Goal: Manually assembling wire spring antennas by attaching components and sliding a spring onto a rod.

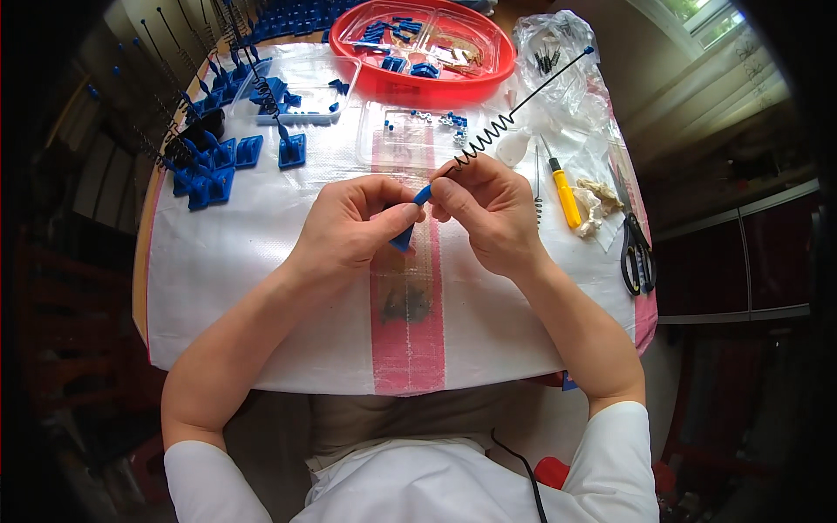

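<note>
My left hand (349, 225) is closed on a small blue plastic part (402, 239), pinched between thumb and fingers over the middle of the table. Its narrow upper end points toward my right hand (490, 213). Thumb and forefinger of that hand grip the lower end of a black coiled spring wire (484, 141), right beside the blue part's tip. The wire slants up to the right and ends in a small blue bead (588, 50). My fingers hide whether wire and part are joined.
Finished-looking blue pieces with spring wires (209, 179) stand at the left. Behind are a clear tub (305, 113), a red round tray (497, 74) and a flat tray of beads (375, 144). A yellow-handled screwdriver (567, 200), scissors (636, 261) and plastic bags (567, 96) lie right.
</note>
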{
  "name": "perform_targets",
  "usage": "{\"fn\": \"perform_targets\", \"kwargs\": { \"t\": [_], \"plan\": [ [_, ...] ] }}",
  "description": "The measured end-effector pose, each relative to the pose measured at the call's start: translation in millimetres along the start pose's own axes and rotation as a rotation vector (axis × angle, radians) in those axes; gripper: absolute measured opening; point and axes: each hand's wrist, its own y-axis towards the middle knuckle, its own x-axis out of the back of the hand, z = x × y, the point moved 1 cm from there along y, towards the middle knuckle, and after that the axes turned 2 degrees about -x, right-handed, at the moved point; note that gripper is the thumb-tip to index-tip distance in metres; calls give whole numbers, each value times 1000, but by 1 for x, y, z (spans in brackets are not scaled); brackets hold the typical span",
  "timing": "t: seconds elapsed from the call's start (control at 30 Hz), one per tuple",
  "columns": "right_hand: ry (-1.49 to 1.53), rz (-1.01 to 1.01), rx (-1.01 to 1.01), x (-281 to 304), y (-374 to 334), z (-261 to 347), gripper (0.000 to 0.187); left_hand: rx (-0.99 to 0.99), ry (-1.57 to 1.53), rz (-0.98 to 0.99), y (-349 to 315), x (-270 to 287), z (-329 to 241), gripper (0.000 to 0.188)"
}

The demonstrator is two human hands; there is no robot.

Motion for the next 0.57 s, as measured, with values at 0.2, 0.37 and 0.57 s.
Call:
{"fn": "perform_targets", "kwargs": {
  "t": [0.2,0.37,0.57],
  "plan": [
    [-89,0,7,-5,-2,0,11,-41,46,-58,0,-1,3,17],
    [-136,-20,53,-10,-3,0,11,-84,37,-69,0,-3,5,15],
    [-170,-39,85,-11,-2,-4,11,-145,49,-117,0,-6,8,16]
  ]
}}
